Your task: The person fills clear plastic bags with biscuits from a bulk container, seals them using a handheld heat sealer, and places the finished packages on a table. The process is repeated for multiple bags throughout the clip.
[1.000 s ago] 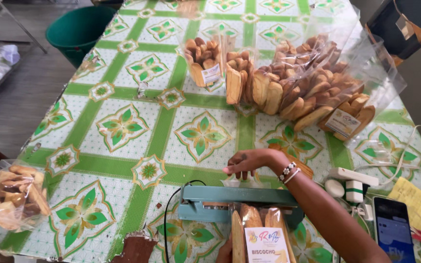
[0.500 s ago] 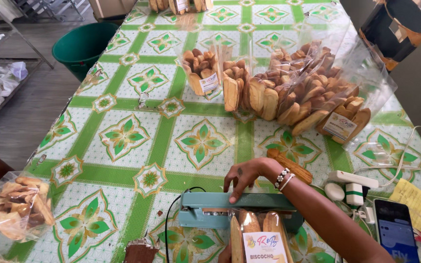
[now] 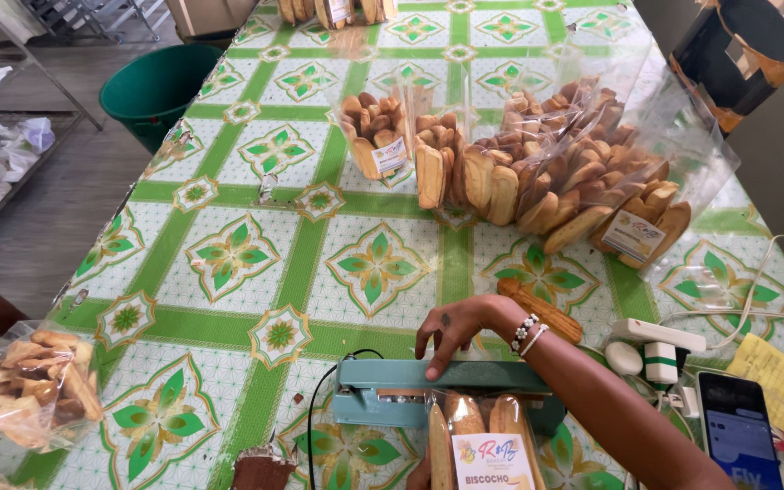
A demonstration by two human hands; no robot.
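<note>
The right hand (image 3: pixel 454 331), fingers spread, is now pressed on the teal sealer (image 3: pixel 410 390); the biscuit bag (image 3: pixel 478 440) is unmoved; the left hand cannot be told.

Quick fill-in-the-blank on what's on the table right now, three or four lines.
1. The right hand presses on the ____ sealer.
2. The bag in the sealer holds long ____.
3. The bin beside the table is ____.
4. The phone lies at the table's ____ edge.

Missing words: teal; biscuits; green; right
</note>
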